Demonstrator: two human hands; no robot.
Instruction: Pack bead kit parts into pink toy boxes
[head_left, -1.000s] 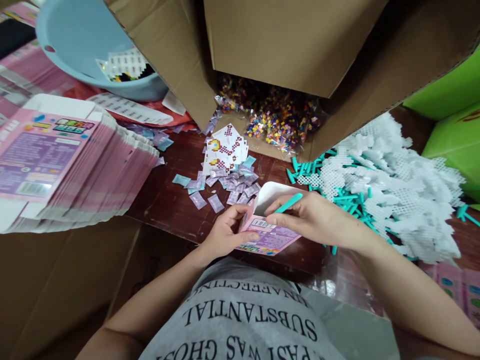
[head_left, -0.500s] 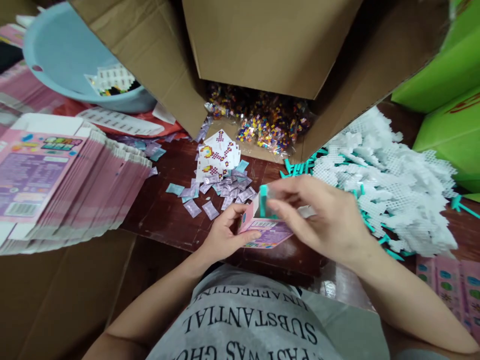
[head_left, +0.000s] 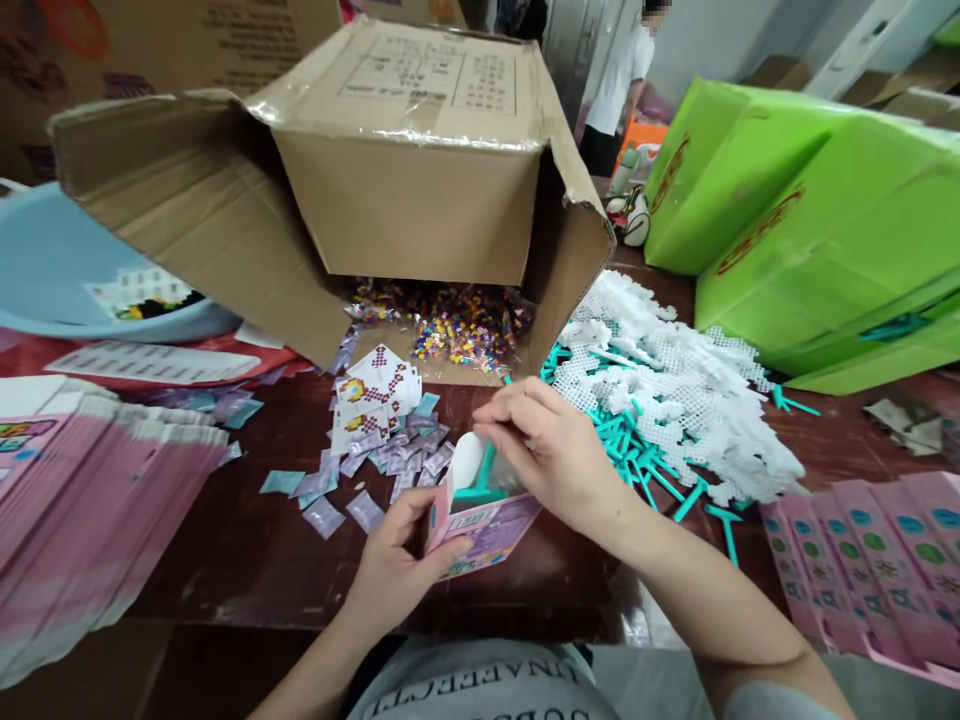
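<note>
Left hand [head_left: 397, 560] grips small pink box [head_left: 480, 520] from its left side, thumb on the printed purple face, box held open-end up just above the worktop [head_left: 247, 550] edge at 6 o'clock. Right hand [head_left: 555, 450] pinches over the box mouth, fingertips on a teal tool [head_left: 484, 480] that sits partly inside the box; whether it also holds a clear bag, cannot tell. At 9 o'clock, stack of flat pink cartons [head_left: 90, 510]. Just past the box at 11 o'clock, loose purple sachets [head_left: 375, 470] and pattern cards [head_left: 375, 395]. At 2 o'clock, pile of white pegboards [head_left: 660, 390] mixed with teal tools. At 12 o'clock, tipped cardboard box [head_left: 405, 190] with bead bags [head_left: 450, 330] spilling. Far 2 o'clock, green boxes [head_left: 810, 220].
</note>
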